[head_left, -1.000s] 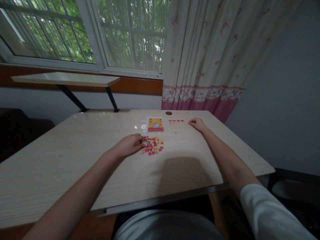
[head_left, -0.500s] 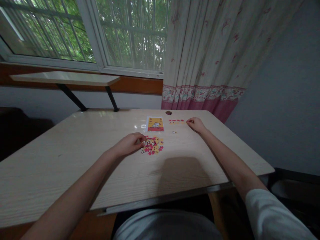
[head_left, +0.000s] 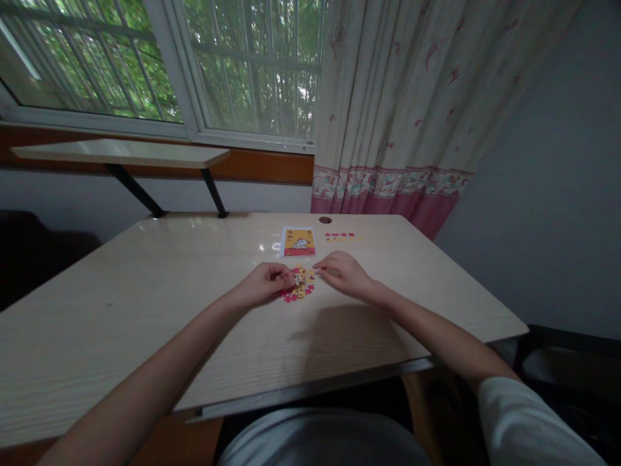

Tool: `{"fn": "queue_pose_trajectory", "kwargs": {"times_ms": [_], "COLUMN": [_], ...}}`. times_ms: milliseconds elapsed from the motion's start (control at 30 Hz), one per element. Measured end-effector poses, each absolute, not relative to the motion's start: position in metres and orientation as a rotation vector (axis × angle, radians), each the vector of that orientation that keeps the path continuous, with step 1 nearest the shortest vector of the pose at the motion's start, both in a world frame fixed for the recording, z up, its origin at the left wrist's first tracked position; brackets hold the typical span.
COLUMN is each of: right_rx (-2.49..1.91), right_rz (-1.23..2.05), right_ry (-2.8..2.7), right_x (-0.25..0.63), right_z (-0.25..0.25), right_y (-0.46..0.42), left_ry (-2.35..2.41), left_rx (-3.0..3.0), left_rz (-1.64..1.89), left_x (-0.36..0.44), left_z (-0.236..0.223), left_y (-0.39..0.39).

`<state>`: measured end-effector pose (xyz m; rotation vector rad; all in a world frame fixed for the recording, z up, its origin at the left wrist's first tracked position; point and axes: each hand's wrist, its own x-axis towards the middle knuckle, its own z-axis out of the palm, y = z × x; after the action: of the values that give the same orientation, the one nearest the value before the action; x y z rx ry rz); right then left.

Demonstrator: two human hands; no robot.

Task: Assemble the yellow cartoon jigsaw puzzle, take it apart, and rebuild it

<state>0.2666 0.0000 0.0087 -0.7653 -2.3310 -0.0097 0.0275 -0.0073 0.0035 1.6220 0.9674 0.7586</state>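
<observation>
Dim room. I see daylight coming in through the window (head_left: 255, 77), brightest in the gaps between leaves (head_left: 303, 94). Small white glare spots on the desk (head_left: 145, 310), just left of the picture card (head_left: 299, 243). Soft shadow (head_left: 356, 336) toward the near edge. Right wall (head_left: 548, 194) dull, lower right corner murky. Head cam: wide-angle stretch at the edges, puzzle pieces (head_left: 305, 291) small and soft, fine detail lost.

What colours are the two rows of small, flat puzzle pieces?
The far row is pinkish red, the near row mostly yellow; see the head view.
</observation>
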Motion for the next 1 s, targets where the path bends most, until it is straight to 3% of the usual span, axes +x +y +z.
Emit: {"fn": "queue_pose_trajectory", "kwargs": {"times_ms": [533, 1000], "right_rx": [-0.638, -0.895], "right_rz": [-0.167, -0.198], "right_ry": [-2.353, -1.979], "right_x": [0.256, 0.33], "right_z": [0.01, 0.028], "right_y": [-0.016, 0.017], "left_ry": [0.897, 1.472], "left_rx": [1.683, 2.239], "left_rz": [0.75, 0.82], "left_x": [0.037, -0.013], "left_z": [0.004, 0.012], "left_y": [-0.012, 0.011]}}
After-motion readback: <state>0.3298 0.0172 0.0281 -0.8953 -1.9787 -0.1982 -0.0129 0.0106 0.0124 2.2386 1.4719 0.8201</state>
